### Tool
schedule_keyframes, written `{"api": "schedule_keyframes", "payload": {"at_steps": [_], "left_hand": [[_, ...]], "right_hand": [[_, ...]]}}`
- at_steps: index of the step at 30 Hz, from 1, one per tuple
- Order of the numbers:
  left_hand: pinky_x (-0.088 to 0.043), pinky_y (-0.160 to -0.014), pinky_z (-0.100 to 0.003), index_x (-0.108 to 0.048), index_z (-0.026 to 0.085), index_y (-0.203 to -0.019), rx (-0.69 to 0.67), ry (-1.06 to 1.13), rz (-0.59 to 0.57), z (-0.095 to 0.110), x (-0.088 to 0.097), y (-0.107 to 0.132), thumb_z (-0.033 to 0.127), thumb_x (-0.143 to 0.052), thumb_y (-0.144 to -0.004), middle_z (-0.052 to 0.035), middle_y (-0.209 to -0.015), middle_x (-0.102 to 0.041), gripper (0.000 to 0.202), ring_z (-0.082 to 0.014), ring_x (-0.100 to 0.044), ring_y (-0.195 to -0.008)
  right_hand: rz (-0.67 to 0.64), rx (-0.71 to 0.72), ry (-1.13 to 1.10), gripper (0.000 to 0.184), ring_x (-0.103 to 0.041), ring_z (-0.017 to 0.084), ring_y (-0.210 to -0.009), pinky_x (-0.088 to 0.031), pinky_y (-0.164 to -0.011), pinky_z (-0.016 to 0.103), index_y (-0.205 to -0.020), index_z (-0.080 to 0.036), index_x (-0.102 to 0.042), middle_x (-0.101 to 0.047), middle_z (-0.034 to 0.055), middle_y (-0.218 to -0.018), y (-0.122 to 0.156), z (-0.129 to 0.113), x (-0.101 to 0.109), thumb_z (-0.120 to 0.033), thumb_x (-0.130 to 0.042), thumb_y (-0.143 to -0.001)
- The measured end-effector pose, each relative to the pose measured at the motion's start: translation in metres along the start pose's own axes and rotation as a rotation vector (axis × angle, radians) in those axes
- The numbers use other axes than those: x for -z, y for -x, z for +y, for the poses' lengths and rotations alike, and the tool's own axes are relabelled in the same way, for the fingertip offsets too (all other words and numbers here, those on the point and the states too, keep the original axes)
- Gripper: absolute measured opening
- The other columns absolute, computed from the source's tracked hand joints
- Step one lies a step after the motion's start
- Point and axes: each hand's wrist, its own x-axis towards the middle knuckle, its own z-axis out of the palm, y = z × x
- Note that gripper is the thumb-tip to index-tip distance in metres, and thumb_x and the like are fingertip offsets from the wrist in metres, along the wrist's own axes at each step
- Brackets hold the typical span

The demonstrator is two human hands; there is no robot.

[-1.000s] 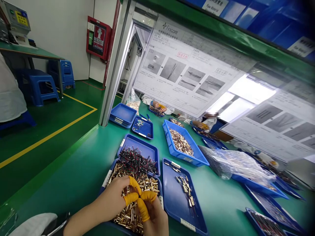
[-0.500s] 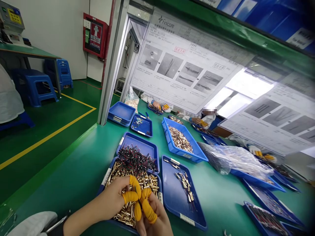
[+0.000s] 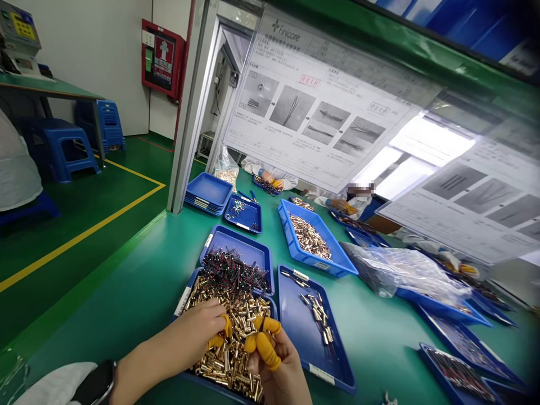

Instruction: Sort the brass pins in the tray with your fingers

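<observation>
Gold-coloured pin terminals [image 3: 230, 343] lie heaped in a shallow blue tray [image 3: 184, 301] on a green tabletop [image 3: 375, 349], and both of the person's hands work right over the pile. The left hand [image 3: 189, 332] comes in from the lower left, a black watch [image 3: 98, 383] on its wrist, its fingers curled narrowly inward with their tips just above the terminals. The right hand [image 3: 276, 365] rises from below, thumb and fingers drawn close in a narrow pinch, wearing yellow finger cots [image 3: 262, 349] like the left. From where I stand, I cannot tell whether either hand holds a terminal. Just behind the heap, a second blue tray [image 3: 236, 242] carries a tangle of black and red wires [image 3: 234, 271] that reaches the terminals. To the right sits a dark-blue tray [image 3: 306, 343] with a small line of loose pins [image 3: 318, 318], and farther on a brighter blue tray [image 3: 337, 244] holds more terminals [image 3: 310, 237]. A crumpled plastic bag [image 3: 400, 275] lies across another tray [image 3: 439, 304] beyond it. A co-worker [image 3: 358, 207] sits farther along the tabletop.
</observation>
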Motion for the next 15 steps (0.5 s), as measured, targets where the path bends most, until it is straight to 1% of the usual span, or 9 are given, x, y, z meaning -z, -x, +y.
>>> {"api": "schedule_keyframes", "payload": {"at_steps": [1, 3, 6, 8, 10, 13, 15], "left_hand": [[-0.041, -0.076, -0.029, -0.054, 0.016, -0.074, -0.004, -0.032, -0.016, 0.001, -0.001, 0.001, -0.016, -0.037, -0.062, -0.0045, -0.091, -0.057, 0.039, -0.0216, -0.048, -0.091], [-0.041, -0.079, -0.031, -0.054, 0.016, -0.08, -0.002, -0.055, -0.03, 0.002, -0.002, 0.002, -0.017, -0.037, -0.059, -0.0061, -0.096, -0.055, 0.042, -0.023, -0.047, -0.096], [-0.04, -0.084, -0.033, -0.052, 0.016, -0.085, 0.01, -0.006, 0.001, 0.001, -0.003, 0.003, -0.017, -0.034, -0.058, -0.0074, -0.102, -0.051, 0.046, -0.0236, -0.044, -0.102], [-0.04, -0.085, -0.033, -0.051, 0.016, -0.084, 0.023, 0.066, 0.064, 0.0, -0.004, 0.002, -0.017, -0.032, -0.059, -0.0067, -0.101, -0.05, 0.046, -0.0221, -0.044, -0.1], [-0.039, -0.087, -0.032, -0.05, 0.017, -0.084, 0.022, 0.158, 0.153, -0.001, -0.003, -0.001, -0.017, -0.03, -0.061, -0.0053, -0.099, -0.05, 0.045, -0.0199, -0.044, -0.099], [-0.039, -0.087, -0.029, -0.051, 0.019, -0.085, -0.002, 0.301, 0.265, 0.001, -0.002, -0.003, -0.014, -0.031, -0.065, -0.0032, -0.098, -0.05, 0.043, -0.0177, -0.045, -0.097], [-0.041, -0.084, -0.029, -0.052, 0.02, -0.084, -0.003, 0.357, 0.291, 0.002, -0.002, -0.003, -0.01, -0.033, -0.07, -0.0022, -0.095, -0.053, 0.039, -0.0177, -0.048, -0.094]], "right_hand": [[0.0, 0.008, 0.026, 0.023, -0.056, 0.004, -0.035, -0.044, -0.038, 0.01, -0.072, -0.018, -0.069, -0.07, -0.0009, -0.052, 0.001, 0.001, -0.001, -0.03, -0.082, -0.057], [0.015, 0.032, 0.101, 0.024, -0.05, 0.002, -0.032, -0.039, -0.036, 0.01, -0.072, -0.018, -0.066, -0.065, -0.0033, -0.047, 0.004, 0.003, -0.005, -0.037, -0.077, -0.062], [0.063, 0.09, 0.31, 0.031, -0.043, 0.002, -0.031, -0.033, -0.034, 0.01, -0.065, -0.016, -0.061, -0.057, -0.0054, -0.042, 0.007, 0.006, -0.009, -0.045, -0.07, -0.068], [0.087, 0.14, 0.48, 0.036, -0.041, 0.003, -0.033, -0.03, -0.035, 0.013, -0.058, -0.015, -0.056, -0.053, -0.0051, -0.042, 0.009, 0.009, -0.009, -0.048, -0.067, -0.069], [0.092, 0.193, 0.612, 0.038, -0.038, 0.005, -0.034, -0.027, -0.035, 0.016, -0.056, -0.016, -0.054, -0.05, -0.0051, -0.044, 0.009, 0.013, -0.009, -0.049, -0.064, -0.071], [0.086, 0.227, 0.714, 0.033, -0.033, 0.006, -0.036, -0.023, -0.036, 0.019, -0.065, -0.017, -0.059, -0.046, -0.0058, -0.047, 0.009, 0.019, -0.007, -0.048, -0.057, -0.076], [0.082, 0.228, 0.738, 0.031, -0.032, 0.008, -0.039, -0.023, -0.038, 0.02, -0.073, -0.017, -0.062, -0.044, -0.0057, -0.048, 0.008, 0.021, -0.005, -0.047, -0.055, -0.077]]}}
